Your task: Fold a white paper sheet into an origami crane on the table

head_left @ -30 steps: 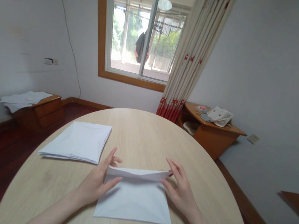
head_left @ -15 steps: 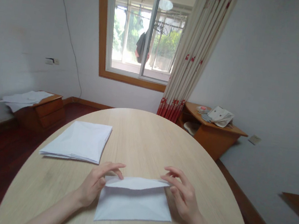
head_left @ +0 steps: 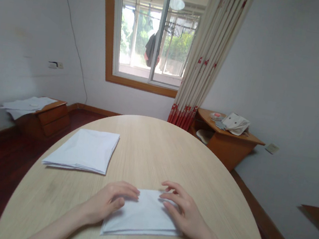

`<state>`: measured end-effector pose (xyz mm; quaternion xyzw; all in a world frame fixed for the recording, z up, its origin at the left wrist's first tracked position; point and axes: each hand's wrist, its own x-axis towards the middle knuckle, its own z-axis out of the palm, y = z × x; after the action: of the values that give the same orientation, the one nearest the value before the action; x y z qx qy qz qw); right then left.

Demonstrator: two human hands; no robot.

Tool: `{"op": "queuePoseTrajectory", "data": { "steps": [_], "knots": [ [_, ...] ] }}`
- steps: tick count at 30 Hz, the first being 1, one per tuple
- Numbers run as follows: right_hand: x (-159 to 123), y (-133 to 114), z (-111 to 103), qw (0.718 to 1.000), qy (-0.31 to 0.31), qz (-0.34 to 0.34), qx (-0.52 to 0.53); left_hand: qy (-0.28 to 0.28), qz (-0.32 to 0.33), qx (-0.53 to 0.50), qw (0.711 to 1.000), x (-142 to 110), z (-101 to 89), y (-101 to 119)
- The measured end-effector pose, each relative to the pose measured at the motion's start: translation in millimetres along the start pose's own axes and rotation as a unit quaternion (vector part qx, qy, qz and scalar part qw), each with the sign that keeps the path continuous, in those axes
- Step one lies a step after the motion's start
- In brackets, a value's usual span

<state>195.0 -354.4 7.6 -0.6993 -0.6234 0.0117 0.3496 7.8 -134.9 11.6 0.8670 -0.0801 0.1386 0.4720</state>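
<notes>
Table (head_left: pixel 154 154) smooth matt pale wood; folded sheet (head_left: pixel 142 214) matt white paper.

From the person's head, the one camera looks forward and down across the oval wooden tabletop (head_left: pixel 154 154), close above the left hand (head_left: pixel 108 201) and right hand (head_left: pixel 184 213), facing the window (head_left: pixel 153 30) in the far wall.
</notes>
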Motion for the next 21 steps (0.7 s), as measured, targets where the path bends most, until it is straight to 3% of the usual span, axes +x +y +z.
{"op": "queuePoseTrajectory", "data": {
  "steps": [8,15,21],
  "knots": [
    [3,-10,9,0.991,-0.117,0.055,-0.014,-0.024,-0.097,0.092,0.991,-3,14.7,-5],
    [5,-18,18,0.985,-0.163,0.042,-0.031,-0.054,-0.071,0.161,0.983,-2,26.9,-10],
    [3,-19,28,0.977,-0.202,0.045,-0.057,-0.079,-0.074,0.286,0.952,-9,46.4,-18]
  ]
}}
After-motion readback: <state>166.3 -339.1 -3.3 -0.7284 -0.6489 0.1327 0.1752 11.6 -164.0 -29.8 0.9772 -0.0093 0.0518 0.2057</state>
